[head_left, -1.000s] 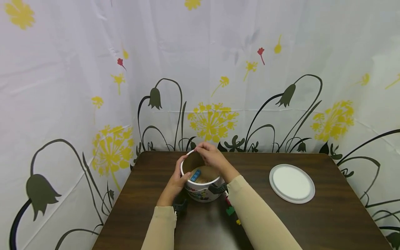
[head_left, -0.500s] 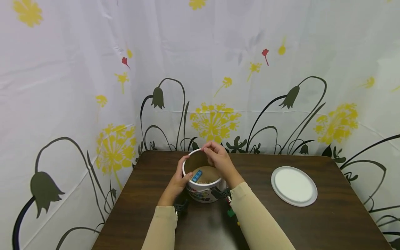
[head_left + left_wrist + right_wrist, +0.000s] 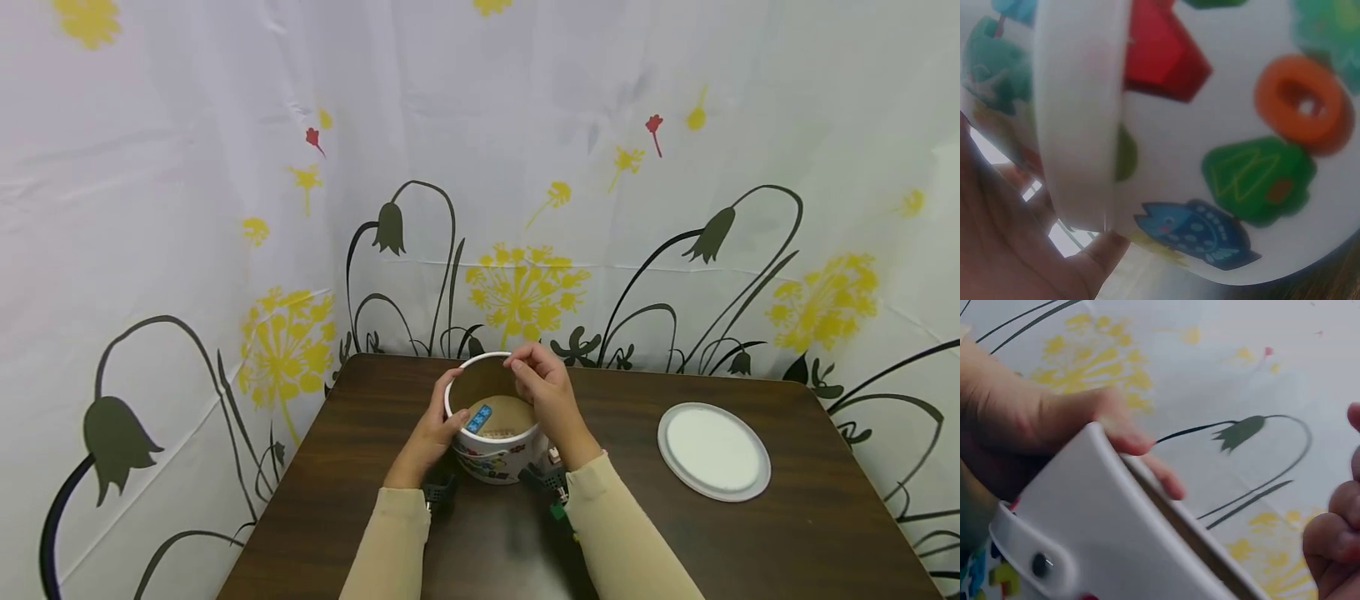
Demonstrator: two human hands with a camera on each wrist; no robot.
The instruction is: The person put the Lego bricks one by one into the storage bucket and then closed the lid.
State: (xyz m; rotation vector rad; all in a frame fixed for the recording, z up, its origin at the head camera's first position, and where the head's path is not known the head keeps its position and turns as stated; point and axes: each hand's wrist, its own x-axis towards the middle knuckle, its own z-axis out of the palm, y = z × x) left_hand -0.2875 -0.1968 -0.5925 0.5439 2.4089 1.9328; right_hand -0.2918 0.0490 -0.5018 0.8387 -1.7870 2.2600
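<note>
Right hand (image 3: pixel 551 392) has shifted right along the far rim versus 1 s ago. Left hand (image 3: pixel 435 423) and white printed toy bucket (image 3: pixel 487 463) sit about as they did; I put the remaining drift down to the head camera.

Hands: left grips the bucket's left side, thumb and fingers at the rim. Right is by the far-right rim, fingers curled in, thumb close to the fingertips. I see nothing between them, but a tiny part could hide there. Can't tell if it touches the rim.

Location: bucket is on the dark wood-grain table (image 3: pixel 352 417), toward the far edge, left of the round white lid (image 3: pixel 715 452), which is off and well apart. Inside, blue block-shaped piece (image 3: pixel 478 418) lies toward the left, beside pale bits too small for me to name. Green piece (image 3: pixel 557 511) and yellow piece (image 3: pixel 577 537) lie by the right wrist, part hidden.

Handling, my read: light, mostly air. Brown inside suggests a cardboard-type wall: stiff, but it'd dent or crease if squeezed hard. Glossy outside may slip under dry fingers. Best hold is the rim, thumb over the edge, as the left hand has it. White handle strap (image 3: pixel 1025 540) is riveted on and probably swings, so I wouldn't steady by it. Blue piece looks hard and light; I'd pinch its long sides.
</note>
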